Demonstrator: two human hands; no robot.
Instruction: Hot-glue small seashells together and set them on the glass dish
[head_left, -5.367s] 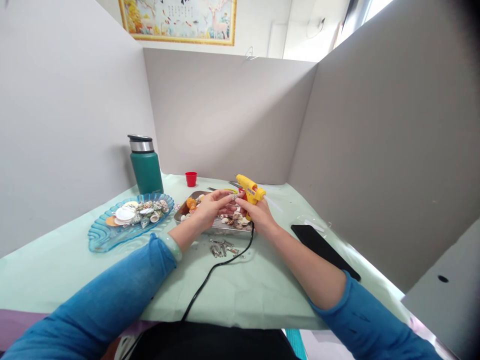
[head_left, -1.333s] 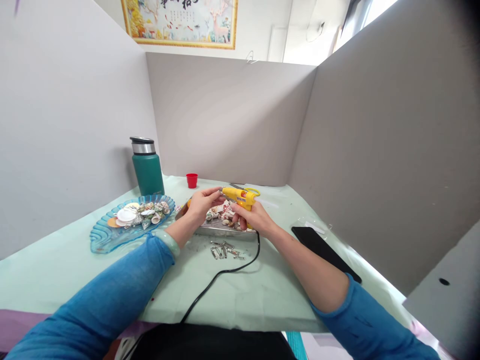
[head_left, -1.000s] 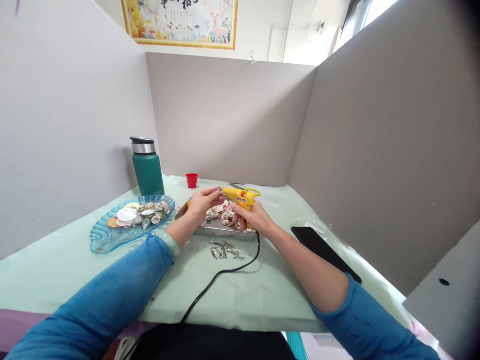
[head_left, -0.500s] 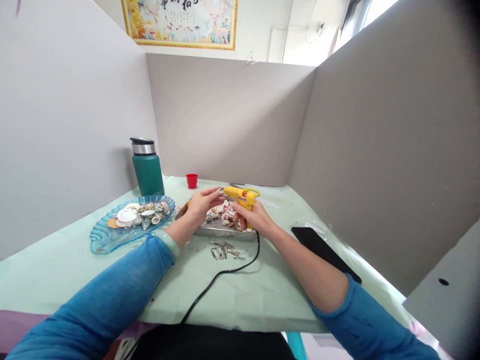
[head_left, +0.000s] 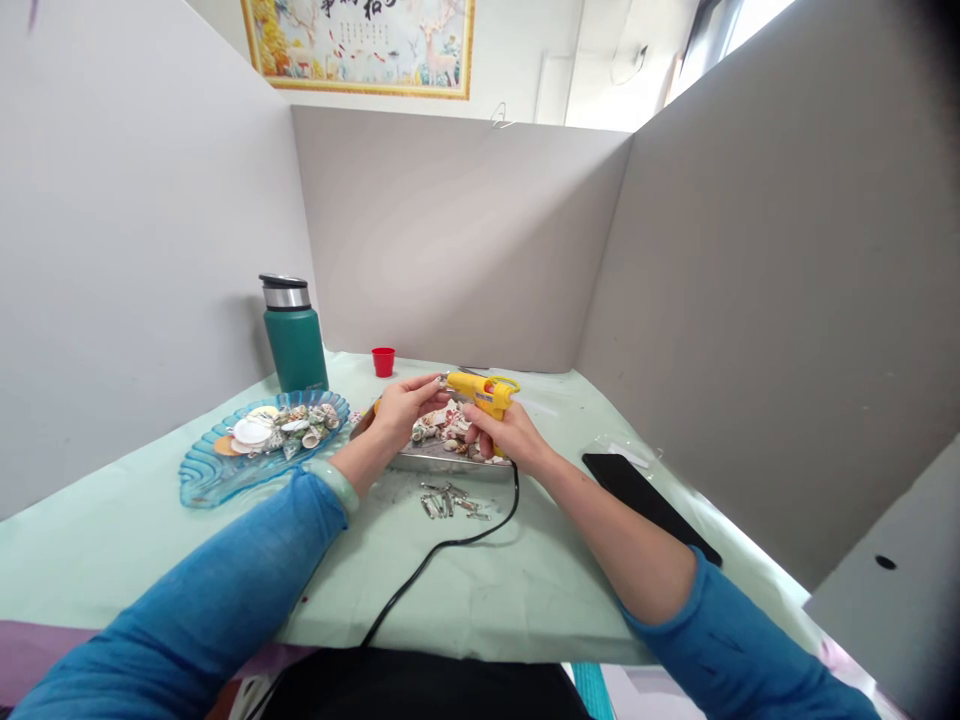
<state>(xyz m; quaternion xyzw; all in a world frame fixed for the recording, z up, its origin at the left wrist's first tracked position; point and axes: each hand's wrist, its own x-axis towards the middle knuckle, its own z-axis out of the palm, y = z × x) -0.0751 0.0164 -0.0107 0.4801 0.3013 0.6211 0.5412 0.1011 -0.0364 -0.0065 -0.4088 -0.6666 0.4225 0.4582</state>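
Note:
A yellow hot glue gun point(head_left: 487, 394) is in the grip of my right hand point(head_left: 506, 435), its nozzle pointing left. At the nozzle tip, the fingers of my left hand point(head_left: 409, 405) pinch something small and whitish, too small to make out. Both hands are above a metal tray point(head_left: 450, 464) that holds many small seashells point(head_left: 454, 428). The gun's black cord point(head_left: 442, 546) runs down over the table's front edge. A loose pile of metal safety pins point(head_left: 450, 501) lies on the table in front of the tray.
On the left, a blue glass dish point(head_left: 214, 485) holds shells and pale discs. Behind it stands a green bottle point(head_left: 295, 345), with a red cup point(head_left: 383, 362) farther right. A flat black object point(head_left: 649, 505) lies at right. Grey partitions point(head_left: 465, 240) enclose the table.

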